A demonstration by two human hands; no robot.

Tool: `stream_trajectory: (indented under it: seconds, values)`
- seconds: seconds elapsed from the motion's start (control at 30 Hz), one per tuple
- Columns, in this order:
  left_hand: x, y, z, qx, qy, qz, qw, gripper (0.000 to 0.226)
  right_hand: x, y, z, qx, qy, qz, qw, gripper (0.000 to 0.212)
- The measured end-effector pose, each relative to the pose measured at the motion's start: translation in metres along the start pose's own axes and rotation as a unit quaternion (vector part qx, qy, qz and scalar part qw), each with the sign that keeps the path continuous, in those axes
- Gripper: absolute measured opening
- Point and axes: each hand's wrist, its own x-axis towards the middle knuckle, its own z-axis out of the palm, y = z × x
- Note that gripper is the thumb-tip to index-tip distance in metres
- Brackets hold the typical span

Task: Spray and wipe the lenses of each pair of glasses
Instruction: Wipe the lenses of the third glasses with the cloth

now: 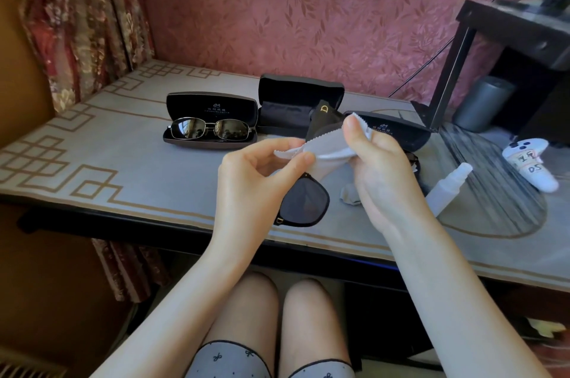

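Progress: likely mid-wipe. Left hand and right hand both pinch cloth over black glasses between them. Spray lies right of right hand. Metal pair beyond left hand; cleaned or not, cannot tell.

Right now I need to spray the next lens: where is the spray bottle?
In the head view, the spray bottle lies on the table, right of the right hand, with the white controller farther right.

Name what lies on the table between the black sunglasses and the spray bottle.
A small crumpled grey cloth, seen in the head view; the right hand hides the rest of that stretch.
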Motion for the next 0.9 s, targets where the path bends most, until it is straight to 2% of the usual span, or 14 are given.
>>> stream_trajectory:
  seconds: [0.07,0.17,0.23,0.33,0.47,0.63,0.7,0.83,0.9]
  values:
    - [0.0,0.0,-0.001,-0.003,0.001,-0.001,1.0,0.02,-0.001,0.002,-0.004,-0.008,-0.034,-0.008,0.999,0.048]
    - [0.0,-0.001,-0.001,-0.003,-0.002,0.0,1.0,0.017,-0.003,0.001,-0.004,-0.029,-0.06,-0.016,0.998,0.015]
    - [0.0,-0.002,0.0,0.0,-0.005,0.001,1.0,0.014,-0.004,0.0,-0.002,-0.041,-0.055,-0.015,0.998,0.008]
    - [-0.001,-0.003,0.001,0.006,-0.011,0.003,1.0,0.013,-0.005,-0.003,0.002,-0.033,-0.044,-0.021,0.998,0.028]
    - [-0.002,-0.003,0.003,0.006,-0.011,0.004,1.0,0.014,-0.004,-0.005,0.01,0.009,0.007,-0.013,1.0,0.017]
    - [-0.002,-0.002,0.003,-0.034,-0.011,-0.014,0.999,0.014,0.001,0.002,0.005,0.01,0.057,0.005,0.998,0.034]
    - [-0.002,-0.002,0.003,-0.047,-0.005,-0.021,0.999,0.014,0.001,0.006,0.001,0.018,0.048,0.003,0.999,0.043]
    - [-0.001,-0.003,0.003,-0.065,0.004,-0.029,0.997,0.016,-0.004,0.009,-0.002,0.016,-0.019,-0.01,1.0,0.067]
    - [-0.001,-0.003,0.002,-0.068,0.007,-0.029,0.997,0.014,-0.005,0.009,-0.004,0.016,-0.049,-0.015,0.999,0.055]
